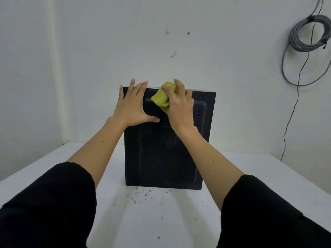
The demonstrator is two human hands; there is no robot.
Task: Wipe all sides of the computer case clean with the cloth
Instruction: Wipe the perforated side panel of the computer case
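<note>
- White table [268, 176]: speckled with dirt flecks just near of the case; grit could get picked up and rubbed on.
- Black computer case [161, 158]: upright mid-table, vented side panel facing near. Tall and thin, so a hard push could tip it toward the far wall.
- Left hand [132, 106]: fingers straight, spread flat on upper-left panel, bracing.
- Right hand [179, 106]: clamped on bunched yellow cloth [162, 98] at top edge.
- Coiled grey cable [308, 34]: far-right wall, well apart, no obstruction.
</note>
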